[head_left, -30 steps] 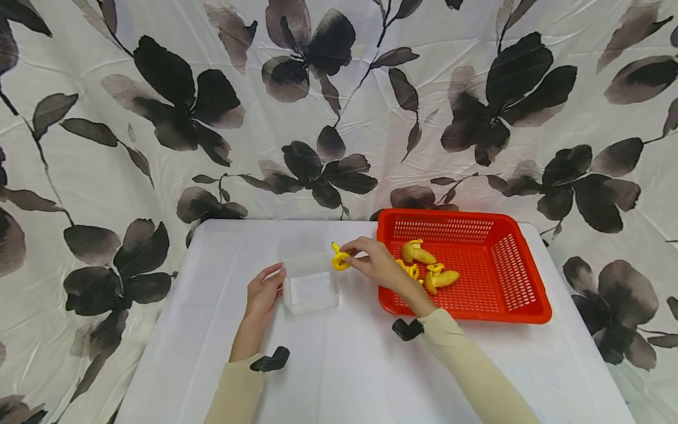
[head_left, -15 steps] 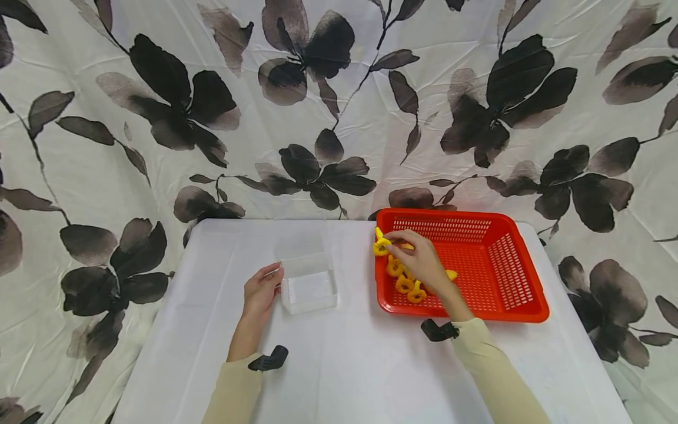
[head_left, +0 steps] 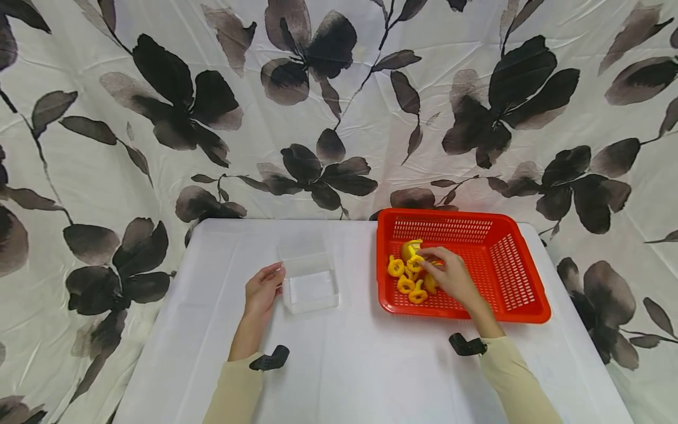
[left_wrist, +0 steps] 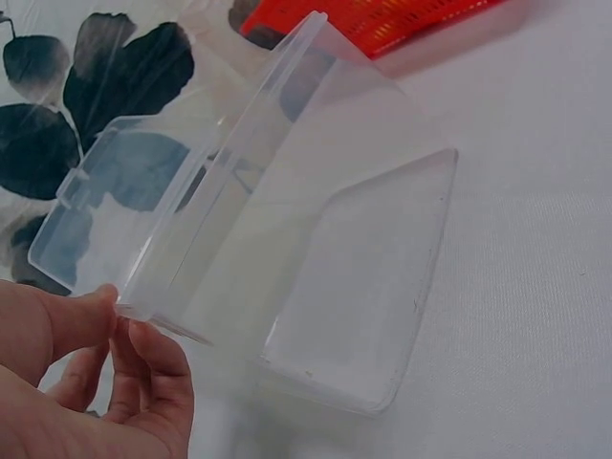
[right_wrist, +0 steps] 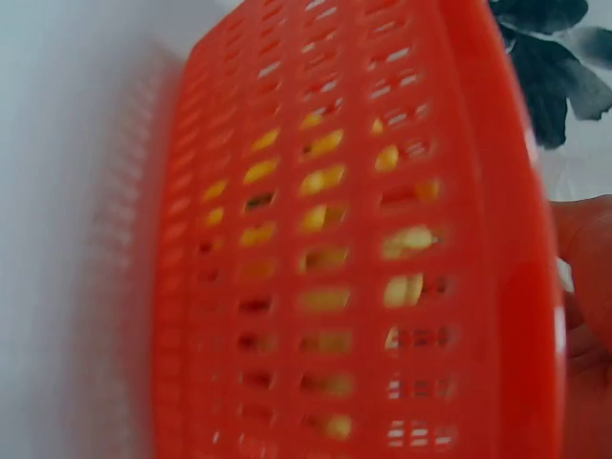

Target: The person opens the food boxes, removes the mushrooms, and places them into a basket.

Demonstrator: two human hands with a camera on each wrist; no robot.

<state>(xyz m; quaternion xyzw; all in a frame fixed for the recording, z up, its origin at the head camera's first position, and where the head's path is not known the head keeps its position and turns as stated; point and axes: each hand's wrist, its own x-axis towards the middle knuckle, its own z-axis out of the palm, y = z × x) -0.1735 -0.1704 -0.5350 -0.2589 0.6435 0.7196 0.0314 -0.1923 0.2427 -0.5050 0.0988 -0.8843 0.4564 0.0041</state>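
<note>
My left hand (head_left: 263, 294) pinches the left rim of a clear plastic box (left_wrist: 354, 287) between thumb and fingers. The box stands on the table with its hinged lid (left_wrist: 134, 182) swung up, and I see nothing in it. Over the left part of a red basket (head_left: 521, 282), my right hand (head_left: 450, 274) pinches a yellow mushroom-like piece with a ring-shaped cap (head_left: 415, 262). Several similar yellow pieces (head_left: 405, 285) lie beneath, beside a thicker, tan-yellow mushroom-like piece (head_left: 407, 249). My right fingers partly hide the pile. In the right wrist view, the basket wall blocks the fingertips.
The white-covered table (head_left: 355, 365) extends in front of the box and basket. A floral cloth (head_left: 318, 106) hangs behind the table's back edge. The basket's raised wall stands between the box and the yellow pieces.
My right hand has carried the yellow piece rightward from near the box, over the basket's left rim and above the pile. My left hand still holds the box in the same place.
</note>
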